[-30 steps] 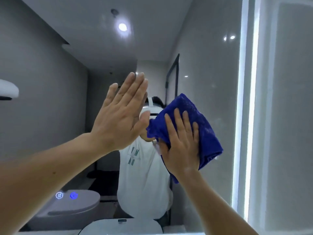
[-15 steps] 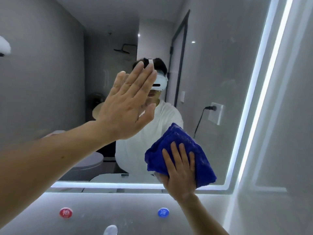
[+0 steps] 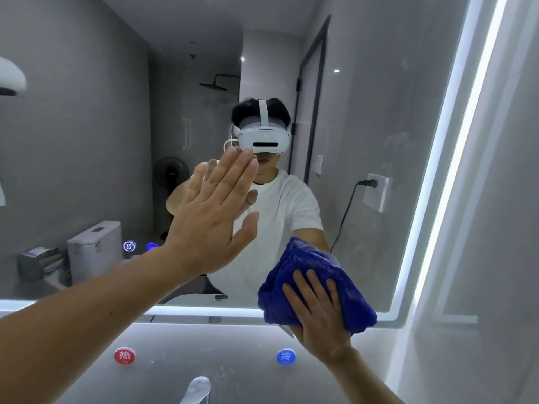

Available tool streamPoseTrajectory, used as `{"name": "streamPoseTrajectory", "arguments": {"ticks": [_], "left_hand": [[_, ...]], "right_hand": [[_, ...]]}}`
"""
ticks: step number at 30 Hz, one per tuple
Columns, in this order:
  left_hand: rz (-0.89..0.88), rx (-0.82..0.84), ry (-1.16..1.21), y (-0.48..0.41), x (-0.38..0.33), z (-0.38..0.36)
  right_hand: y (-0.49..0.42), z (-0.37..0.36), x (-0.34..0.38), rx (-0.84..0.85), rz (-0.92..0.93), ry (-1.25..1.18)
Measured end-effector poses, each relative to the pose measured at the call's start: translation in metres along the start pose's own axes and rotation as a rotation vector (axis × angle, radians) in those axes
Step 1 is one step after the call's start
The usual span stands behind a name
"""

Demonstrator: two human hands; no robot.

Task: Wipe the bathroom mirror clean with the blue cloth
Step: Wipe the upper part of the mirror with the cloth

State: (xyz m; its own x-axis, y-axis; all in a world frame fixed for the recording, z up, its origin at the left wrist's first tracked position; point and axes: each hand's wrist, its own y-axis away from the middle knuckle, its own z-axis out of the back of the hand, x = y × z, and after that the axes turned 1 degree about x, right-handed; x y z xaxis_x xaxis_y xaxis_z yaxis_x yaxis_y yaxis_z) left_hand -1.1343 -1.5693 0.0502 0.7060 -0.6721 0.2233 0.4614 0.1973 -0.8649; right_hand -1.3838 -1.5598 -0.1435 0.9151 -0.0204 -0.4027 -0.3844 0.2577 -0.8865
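- Right hand (image 3: 318,313): lying flat with fingers straight, pressing the bunched blue cloth (image 3: 309,266) against the glass, not curling round it.
- Blue cloth: sitting at the lower right of the frame, overlapping the lit bottom edge of the mirror (image 3: 379,126).
- Left hand (image 3: 210,223): spreading open at the frame's centre, seemingly bracing on the glass and holding nothing.
- Step, as judged: wiping the mirror's lower right corner. The next move is calling for a sweep onto unwiped glass under steady pressure.
- Grey box (image 3: 32,263), reflected at lower left: holding items too blurred to name.

Blue cloth (image 3: 312,275); red button (image 3: 124,356), blue button (image 3: 286,357).
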Motion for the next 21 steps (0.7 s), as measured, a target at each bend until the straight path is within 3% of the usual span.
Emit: {"name": "streamPoseTrajectory", "arguments": {"ticks": [4, 8, 10, 14, 18, 21], "left_hand": [[-0.009, 0.002, -0.023, -0.001, 0.005, -0.001], [0.002, -0.024, -0.039, -0.016, 0.007, -0.003], [0.009, -0.045, -0.035, -0.023, 0.005, -0.005], [0.050, -0.074, -0.066, -0.030, 0.001, -0.013], [0.033, -0.100, -0.055, -0.030, -0.005, -0.018], [0.005, -0.102, -0.013, -0.024, -0.014, -0.025]], "right_hand": [[-0.011, 0.000, -0.012, 0.018, 0.092, 0.026], [-0.087, 0.028, -0.045, -0.031, 0.157, -0.024], [-0.142, 0.042, -0.065, -0.115, 0.079, -0.036], [-0.210, 0.048, -0.084, -0.276, -0.249, -0.083], [-0.180, 0.036, -0.061, -0.324, -0.367, -0.113], [-0.118, 0.020, -0.033, -0.265, -0.308, -0.105]]}}
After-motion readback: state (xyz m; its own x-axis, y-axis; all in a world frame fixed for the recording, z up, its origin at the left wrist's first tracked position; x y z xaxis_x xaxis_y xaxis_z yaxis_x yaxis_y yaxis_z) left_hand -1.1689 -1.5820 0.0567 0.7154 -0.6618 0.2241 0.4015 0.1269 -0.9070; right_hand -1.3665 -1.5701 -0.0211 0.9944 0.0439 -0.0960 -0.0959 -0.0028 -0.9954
